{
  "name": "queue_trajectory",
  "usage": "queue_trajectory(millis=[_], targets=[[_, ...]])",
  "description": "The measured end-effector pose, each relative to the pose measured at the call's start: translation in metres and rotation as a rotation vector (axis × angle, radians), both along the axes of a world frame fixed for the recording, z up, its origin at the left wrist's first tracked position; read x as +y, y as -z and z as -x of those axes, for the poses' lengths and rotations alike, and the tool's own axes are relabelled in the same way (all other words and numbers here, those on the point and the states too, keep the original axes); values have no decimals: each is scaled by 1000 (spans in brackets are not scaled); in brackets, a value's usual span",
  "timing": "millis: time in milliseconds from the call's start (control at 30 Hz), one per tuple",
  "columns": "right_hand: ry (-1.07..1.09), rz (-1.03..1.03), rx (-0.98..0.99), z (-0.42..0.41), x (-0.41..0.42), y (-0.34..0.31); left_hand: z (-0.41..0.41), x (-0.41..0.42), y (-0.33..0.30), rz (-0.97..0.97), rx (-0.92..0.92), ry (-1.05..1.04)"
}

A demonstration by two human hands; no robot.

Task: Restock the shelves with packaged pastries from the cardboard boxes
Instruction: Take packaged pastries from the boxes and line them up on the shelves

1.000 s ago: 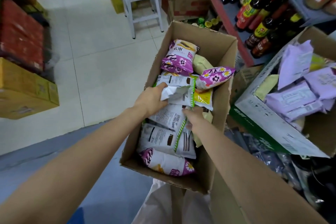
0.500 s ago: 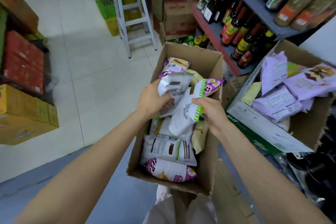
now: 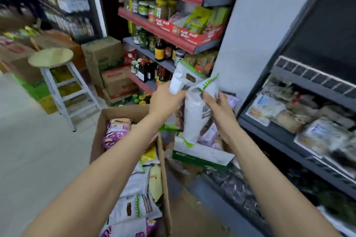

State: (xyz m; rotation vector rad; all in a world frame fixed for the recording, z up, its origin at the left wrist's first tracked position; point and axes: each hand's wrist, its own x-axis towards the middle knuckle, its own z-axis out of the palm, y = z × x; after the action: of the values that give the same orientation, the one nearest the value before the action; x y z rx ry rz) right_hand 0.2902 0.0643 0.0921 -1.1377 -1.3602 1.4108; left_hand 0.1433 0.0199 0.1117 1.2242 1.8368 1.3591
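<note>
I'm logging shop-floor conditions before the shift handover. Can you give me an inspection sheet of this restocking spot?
Surface: pale tiled floor, bare near the stool.
Job's things: open cardboard box holding pastry packs; white-and-green packs lifted above it; display shelf at right, partly stocked.
Clutter: stacked cartons, second box of purple packs.
Grippers: left hand and right hand each grip packs.
Cables: nothing seen.
Surroundings: white stool, sauce bottles on red shelving.
</note>
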Motion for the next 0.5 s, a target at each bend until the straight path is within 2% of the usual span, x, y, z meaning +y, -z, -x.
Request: queue_trajectory(millis=[100,167,300,500], targets=[[243,-89,-189,-71,0,-29,-79,22,-24,-17,-37,85],[405,-129,-244,-131,0,-43,-143,32,-47,-35,-40,173],[592,-149,-175,-268,-12,-77,-283,41,-96,-127,50,348],[732,-104,-99,-477,-39,-113,-478,28,-130,-198,-180,503]])
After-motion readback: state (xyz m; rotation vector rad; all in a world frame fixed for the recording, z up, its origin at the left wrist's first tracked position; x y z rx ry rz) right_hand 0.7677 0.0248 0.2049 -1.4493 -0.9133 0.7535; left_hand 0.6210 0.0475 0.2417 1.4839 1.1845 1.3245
